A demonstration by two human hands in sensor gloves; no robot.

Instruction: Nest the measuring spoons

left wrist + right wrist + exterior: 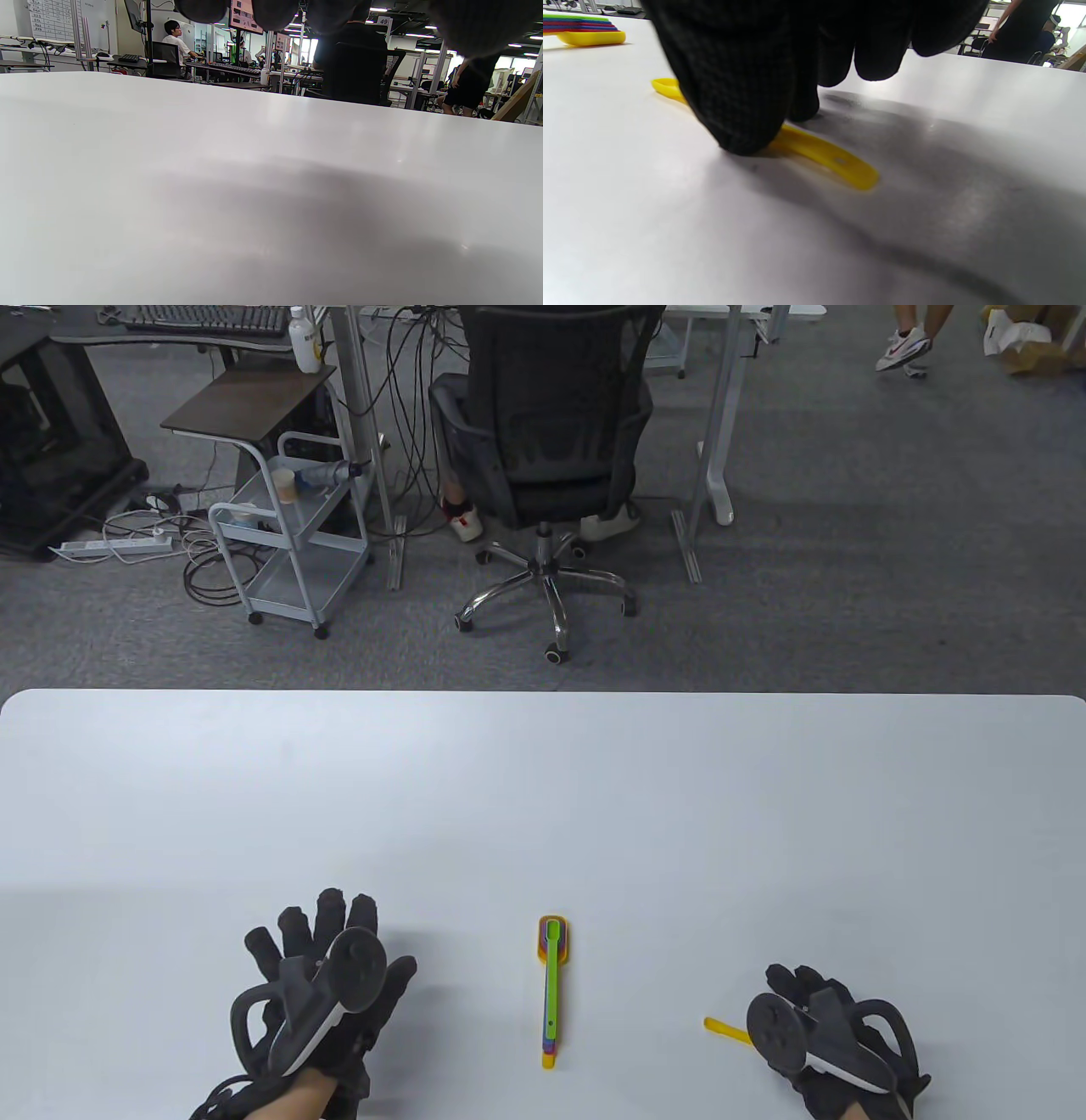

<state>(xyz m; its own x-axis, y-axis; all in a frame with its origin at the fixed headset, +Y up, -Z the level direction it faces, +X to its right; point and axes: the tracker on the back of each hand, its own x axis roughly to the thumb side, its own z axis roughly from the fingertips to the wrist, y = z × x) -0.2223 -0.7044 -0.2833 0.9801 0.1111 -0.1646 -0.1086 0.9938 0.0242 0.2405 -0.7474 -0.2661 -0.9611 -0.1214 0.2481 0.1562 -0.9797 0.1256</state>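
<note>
Near the front edge of the white table (543,780), midway between your two hands, the nested stack of measuring spoons (550,988) is lying with its bowls pointing away from you and its handles toward you — green on top, yellow at the bottom, other colours showing at the edges. Well apart from it, on your right, a loose yellow spoon (823,154) is lying flat on the table, one end sticking out past your right hand (827,1039) toward the stack. You are pressing down on that spoon with your right hand: in the right wrist view your gloved fingertips (742,106) are sitting on its middle, with both ends showing on either side — whether you are actually pinching it or only touching it, I cannot tell. Your left hand (318,993) is resting off to the left of the stack, fingers spread wide and holding nothing. Beyond the table's far edge, an office chair (543,449) is standing on grey carpet.
</note>
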